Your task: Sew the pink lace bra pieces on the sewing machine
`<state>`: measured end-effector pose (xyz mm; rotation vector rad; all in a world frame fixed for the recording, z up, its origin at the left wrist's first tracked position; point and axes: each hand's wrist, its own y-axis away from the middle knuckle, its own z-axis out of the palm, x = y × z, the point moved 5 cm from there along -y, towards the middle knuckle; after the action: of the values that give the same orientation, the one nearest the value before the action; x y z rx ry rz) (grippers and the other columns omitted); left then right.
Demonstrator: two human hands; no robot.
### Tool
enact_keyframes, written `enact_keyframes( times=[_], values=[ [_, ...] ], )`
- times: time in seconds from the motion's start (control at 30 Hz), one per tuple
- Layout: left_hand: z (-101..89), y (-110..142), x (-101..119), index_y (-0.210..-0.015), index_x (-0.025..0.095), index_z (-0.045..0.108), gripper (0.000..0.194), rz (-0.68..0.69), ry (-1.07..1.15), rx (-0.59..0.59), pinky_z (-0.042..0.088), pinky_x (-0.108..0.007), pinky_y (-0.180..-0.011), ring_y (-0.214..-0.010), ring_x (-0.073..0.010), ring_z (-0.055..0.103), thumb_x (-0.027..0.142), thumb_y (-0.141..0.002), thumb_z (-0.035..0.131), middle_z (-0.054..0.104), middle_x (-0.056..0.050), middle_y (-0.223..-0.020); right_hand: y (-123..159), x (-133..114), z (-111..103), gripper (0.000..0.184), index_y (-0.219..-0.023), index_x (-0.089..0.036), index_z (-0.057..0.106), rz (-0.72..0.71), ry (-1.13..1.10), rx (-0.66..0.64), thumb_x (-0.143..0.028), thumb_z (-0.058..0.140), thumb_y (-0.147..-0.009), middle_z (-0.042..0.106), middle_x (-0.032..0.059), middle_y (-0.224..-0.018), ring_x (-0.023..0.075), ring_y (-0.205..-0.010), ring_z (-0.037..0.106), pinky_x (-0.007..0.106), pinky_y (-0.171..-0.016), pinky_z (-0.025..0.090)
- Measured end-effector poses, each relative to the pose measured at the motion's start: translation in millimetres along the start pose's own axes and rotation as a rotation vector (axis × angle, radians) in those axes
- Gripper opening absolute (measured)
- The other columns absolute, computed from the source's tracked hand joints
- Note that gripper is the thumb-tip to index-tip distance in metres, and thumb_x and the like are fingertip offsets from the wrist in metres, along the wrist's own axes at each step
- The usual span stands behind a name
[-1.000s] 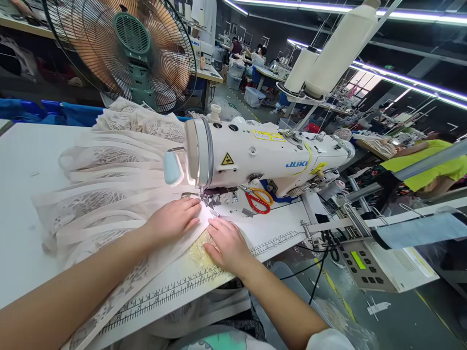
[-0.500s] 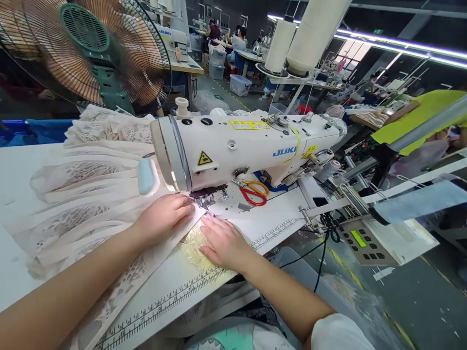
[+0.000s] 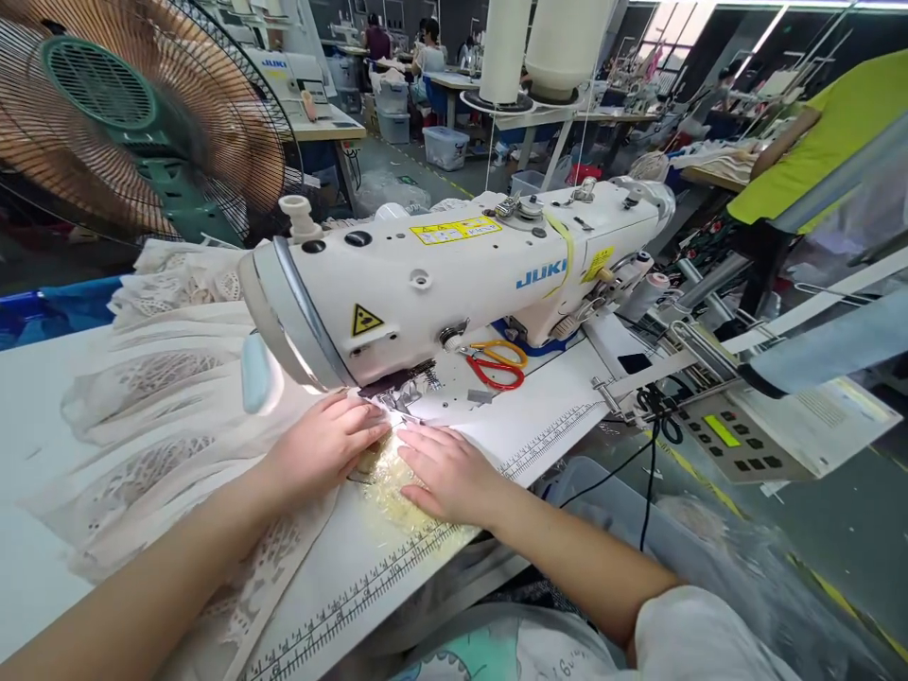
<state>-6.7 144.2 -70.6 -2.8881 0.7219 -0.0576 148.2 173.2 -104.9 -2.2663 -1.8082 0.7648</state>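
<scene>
Cream lace fabric [image 3: 166, 449] spreads in gathered folds over the left of the sewing table. My left hand [image 3: 327, 437] is closed on the fabric's edge just in front of the presser foot [image 3: 404, 395], its thumb hidden. To its right, my right hand [image 3: 450, 473] lies flat with fingers stretched towards the foot, over a yellowish crinkled patch [image 3: 390, 492] on the tabletop. The needle area is partly hidden by the white sewing machine head [image 3: 397, 274]. Thread scissors [image 3: 497, 367] with red and orange handles rest on the machine bed beyond my right hand.
A large fan [image 3: 142, 123] stands at the far left. A printed ruler strip [image 3: 369, 591] runs along the table's front edge. The control panel [image 3: 744, 440] juts out at the right, above a plastic bin [image 3: 602, 511]. A person in a yellow-green top [image 3: 829, 142] is at the right.
The view has shifted, so the machine and fan appear farther left. The fabric edge by my left hand has drawn in towards the presser foot, and that hand's fingers now reach closer to my right hand.
</scene>
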Motion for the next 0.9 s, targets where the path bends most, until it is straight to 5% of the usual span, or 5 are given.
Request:
enact_keyframes(
  times=[0.53, 0.7, 0.9],
  values=[
    [8.3, 3.8, -21.0, -0.108, 0.023, 0.069, 0.042, -0.094, -0.018, -0.031, 0.053, -0.041, -0.07, -0.089, -0.0262, 0.064, 0.018, -0.089, 0.033, 0.07, -0.011, -0.108, -0.4, 2.7, 2.4, 0.036, -0.112, -0.011, 0.062, 0.021, 0.002, -0.018, -0.037, 0.058, -0.087, 0.058, 0.0161, -0.13, 0.0257, -0.125, 0.05, 0.039, -0.102, 0.044],
    [12.0, 3.6, -32.4, -0.112, 0.022, 0.068, 0.043, -0.161, -0.049, -0.113, 0.044, -0.033, -0.052, -0.069, -0.0232, 0.063, 0.025, -0.09, 0.031, 0.071, -0.011, -0.09, -1.9, 2.9, 0.1, 0.035, -0.11, -0.012, 0.062, 0.032, 0.0, -0.027, -0.037, 0.058, -0.087, 0.059, 0.0143, -0.129, 0.0245, -0.125, 0.049, 0.038, -0.102, 0.044],
    [7.9, -0.1, -40.2, -0.109, 0.022, 0.069, 0.041, -0.26, -0.064, -0.13, 0.038, -0.031, -0.049, -0.06, -0.0219, 0.061, 0.03, -0.091, 0.033, 0.066, -0.008, -0.072, -1.6, 2.8, 1.2, 0.036, -0.11, -0.011, 0.061, 0.021, -0.029, -0.018, -0.037, 0.06, -0.086, 0.059, 0.0153, -0.129, 0.0262, -0.126, 0.049, 0.04, -0.101, 0.045]
  ],
)
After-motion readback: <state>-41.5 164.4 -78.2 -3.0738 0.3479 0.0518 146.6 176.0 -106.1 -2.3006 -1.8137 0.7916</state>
